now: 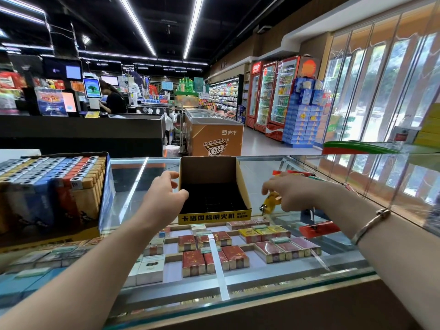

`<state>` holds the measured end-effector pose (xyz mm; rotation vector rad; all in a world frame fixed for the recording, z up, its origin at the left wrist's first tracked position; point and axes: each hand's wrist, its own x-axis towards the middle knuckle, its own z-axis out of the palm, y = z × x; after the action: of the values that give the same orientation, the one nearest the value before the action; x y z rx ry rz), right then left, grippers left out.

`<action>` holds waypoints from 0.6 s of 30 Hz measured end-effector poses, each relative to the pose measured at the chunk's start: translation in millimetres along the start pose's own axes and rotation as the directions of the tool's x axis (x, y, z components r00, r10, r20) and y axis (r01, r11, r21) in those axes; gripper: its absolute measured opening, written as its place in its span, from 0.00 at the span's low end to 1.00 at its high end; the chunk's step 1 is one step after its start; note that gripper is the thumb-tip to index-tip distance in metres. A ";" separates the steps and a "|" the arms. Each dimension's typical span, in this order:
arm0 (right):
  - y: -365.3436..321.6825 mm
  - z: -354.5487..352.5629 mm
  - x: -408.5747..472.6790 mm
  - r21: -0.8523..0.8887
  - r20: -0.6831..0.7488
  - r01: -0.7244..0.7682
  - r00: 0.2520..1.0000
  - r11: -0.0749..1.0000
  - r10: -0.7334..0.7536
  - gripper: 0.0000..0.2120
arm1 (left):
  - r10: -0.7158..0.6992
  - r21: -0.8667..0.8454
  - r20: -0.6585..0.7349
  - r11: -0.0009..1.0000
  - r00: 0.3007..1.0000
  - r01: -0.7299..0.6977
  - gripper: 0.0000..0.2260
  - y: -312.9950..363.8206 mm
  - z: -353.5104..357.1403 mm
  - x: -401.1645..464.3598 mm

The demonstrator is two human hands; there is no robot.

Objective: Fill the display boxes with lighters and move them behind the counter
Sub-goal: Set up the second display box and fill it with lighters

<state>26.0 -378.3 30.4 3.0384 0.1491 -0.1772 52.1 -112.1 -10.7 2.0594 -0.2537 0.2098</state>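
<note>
An empty yellow-and-black display box (pixel 214 216) stands on the glass counter (pixel 133 182) in the middle. My left hand (pixel 164 194) grips its left wall, thumb over the rim. Just right of the box, my right hand (pixel 289 191) pinches a yellow lighter (pixel 270 203), metal head pointing down-left. A few more lighters (pixel 295 173) lie on the glass behind that hand. At the left stands a blue display box (pixel 106 191) packed with several rows of lighters (pixel 50 170).
Cigarette packs (pixel 214 256) lie inside the glass case below. A clear acrylic screen (pixel 381 182) rises at the right. Beyond the counter are a black checkout desk (pixel 81 134) with a person, an orange freezer chest (pixel 214 136) and drink fridges (pixel 273 91).
</note>
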 end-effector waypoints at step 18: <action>-25.2 7.3 9.6 0.501 -0.022 -0.214 0.965 0.838 0.260 0.17 | 0.000 0.004 -0.007 1.000 1.000 0.000 0.20 0.0 -0.2 -0.7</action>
<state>32.0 -353.2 19.8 3.5386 -0.3237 -0.0643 51.4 -111.8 -10.7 2.0627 -0.2491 0.2170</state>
